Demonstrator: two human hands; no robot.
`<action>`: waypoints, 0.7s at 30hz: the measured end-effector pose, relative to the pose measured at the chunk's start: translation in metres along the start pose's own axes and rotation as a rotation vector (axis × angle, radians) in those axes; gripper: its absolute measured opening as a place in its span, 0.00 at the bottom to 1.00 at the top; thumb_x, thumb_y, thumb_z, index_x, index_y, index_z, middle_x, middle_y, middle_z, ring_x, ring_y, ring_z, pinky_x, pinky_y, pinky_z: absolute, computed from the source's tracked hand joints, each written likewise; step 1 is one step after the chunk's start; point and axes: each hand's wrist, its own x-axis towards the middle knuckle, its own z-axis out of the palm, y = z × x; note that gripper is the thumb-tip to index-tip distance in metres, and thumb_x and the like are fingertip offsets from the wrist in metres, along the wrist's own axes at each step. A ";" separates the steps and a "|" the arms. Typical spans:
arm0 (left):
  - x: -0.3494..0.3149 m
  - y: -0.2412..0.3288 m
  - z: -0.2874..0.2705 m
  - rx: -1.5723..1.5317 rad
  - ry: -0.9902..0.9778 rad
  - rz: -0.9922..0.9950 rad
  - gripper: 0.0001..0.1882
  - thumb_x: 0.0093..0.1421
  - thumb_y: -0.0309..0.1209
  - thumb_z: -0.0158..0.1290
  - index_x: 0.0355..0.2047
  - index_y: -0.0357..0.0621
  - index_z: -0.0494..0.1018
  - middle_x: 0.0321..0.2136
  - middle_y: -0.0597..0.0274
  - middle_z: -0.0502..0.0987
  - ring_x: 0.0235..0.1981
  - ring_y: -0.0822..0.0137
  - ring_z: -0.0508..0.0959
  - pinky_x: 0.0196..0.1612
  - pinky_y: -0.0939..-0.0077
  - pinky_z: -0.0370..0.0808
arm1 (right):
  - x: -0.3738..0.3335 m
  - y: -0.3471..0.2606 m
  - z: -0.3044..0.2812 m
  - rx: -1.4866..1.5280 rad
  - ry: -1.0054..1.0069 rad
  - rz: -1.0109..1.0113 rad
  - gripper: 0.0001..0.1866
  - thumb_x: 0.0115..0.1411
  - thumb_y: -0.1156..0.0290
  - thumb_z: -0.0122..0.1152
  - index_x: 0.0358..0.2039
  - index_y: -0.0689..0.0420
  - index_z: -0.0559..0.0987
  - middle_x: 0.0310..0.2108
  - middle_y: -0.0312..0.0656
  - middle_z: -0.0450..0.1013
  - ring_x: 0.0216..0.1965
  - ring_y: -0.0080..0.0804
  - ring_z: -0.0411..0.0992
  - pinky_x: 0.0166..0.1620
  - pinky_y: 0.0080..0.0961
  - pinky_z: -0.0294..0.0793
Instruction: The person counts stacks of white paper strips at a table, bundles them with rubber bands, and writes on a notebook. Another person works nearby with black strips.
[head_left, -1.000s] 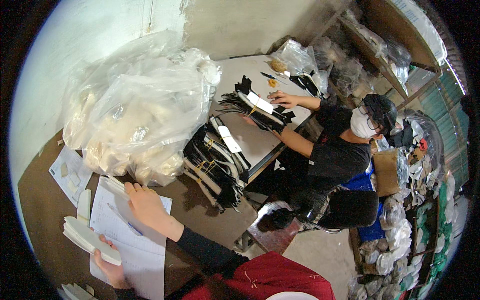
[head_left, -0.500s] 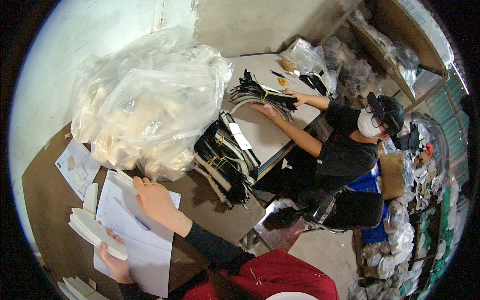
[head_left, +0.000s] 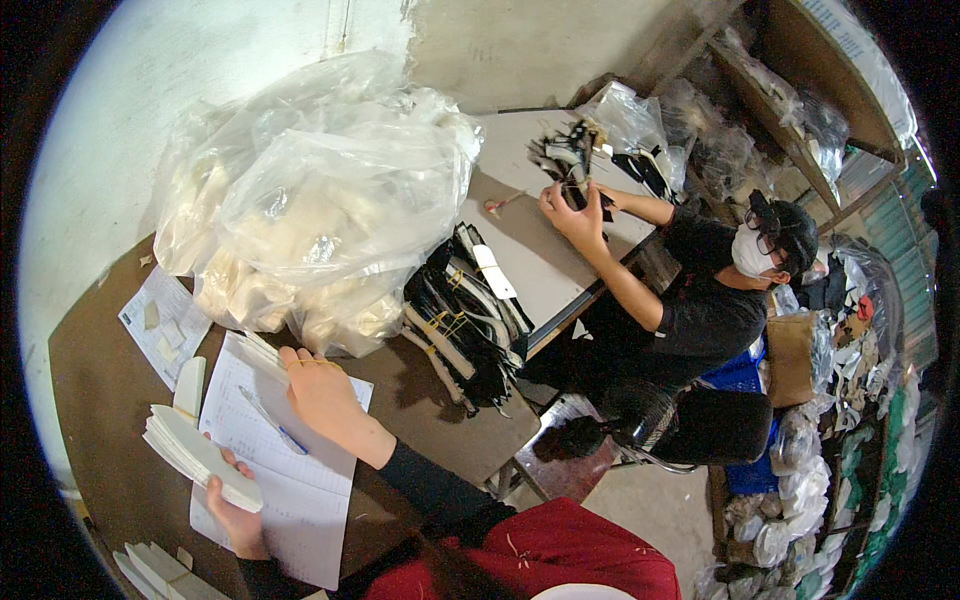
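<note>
L hand point(head_left: 236, 512) gripped fanned white strips point(head_left: 195, 458); R hand point(head_left: 330, 402) lay over notebook point(head_left: 303, 505), grip unclear.
Strips could've slid out, poss. onto notebook, if L grip eased.

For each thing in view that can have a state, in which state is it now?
Left hand: gripping white stack
White stack: fanned
Right hand: touching thin white strips
Notebook: open
Pen: lying on notebook
Dark bundles: tied with yellow bands
Plastic bag: filled, bulging
Co-worker's hands: holding another dark bundle
</note>
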 end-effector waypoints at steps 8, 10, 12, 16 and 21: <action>-0.001 0.002 0.005 0.011 0.003 0.012 0.42 0.53 0.45 0.55 0.65 0.44 0.54 0.36 0.63 0.67 0.32 0.72 0.69 0.36 0.78 0.70 | -0.002 -0.002 0.000 0.007 0.019 0.004 0.21 0.50 0.76 0.58 0.46 0.63 0.67 0.38 0.52 0.72 0.41 0.51 0.74 0.43 0.43 0.74; -0.002 0.002 0.005 0.004 0.010 0.008 0.43 0.53 0.45 0.56 0.65 0.43 0.54 0.36 0.63 0.67 0.33 0.71 0.69 0.36 0.78 0.70 | -0.002 -0.005 -0.005 0.031 0.004 0.030 0.21 0.50 0.76 0.58 0.46 0.62 0.67 0.38 0.52 0.73 0.42 0.51 0.74 0.43 0.44 0.74; -0.001 0.001 0.005 0.030 -0.011 0.035 0.44 0.52 0.45 0.57 0.65 0.42 0.54 0.37 0.62 0.67 0.32 0.71 0.69 0.35 0.77 0.71 | -0.003 -0.003 -0.008 0.053 0.019 0.046 0.21 0.50 0.76 0.57 0.46 0.62 0.68 0.38 0.52 0.73 0.42 0.51 0.74 0.43 0.44 0.74; 0.001 0.003 0.008 0.052 -0.015 0.020 0.46 0.50 0.47 0.58 0.65 0.42 0.54 0.37 0.62 0.67 0.32 0.71 0.70 0.35 0.77 0.71 | -0.001 0.001 -0.008 0.042 -0.005 0.059 0.20 0.51 0.76 0.56 0.46 0.61 0.68 0.38 0.52 0.73 0.42 0.52 0.74 0.44 0.44 0.74; 0.000 0.003 0.009 0.008 -0.012 0.024 0.46 0.49 0.47 0.59 0.65 0.42 0.54 0.37 0.63 0.67 0.31 0.71 0.70 0.34 0.79 0.71 | -0.003 0.004 -0.005 0.012 -0.034 0.051 0.20 0.51 0.74 0.57 0.46 0.61 0.69 0.38 0.53 0.74 0.42 0.53 0.74 0.44 0.45 0.74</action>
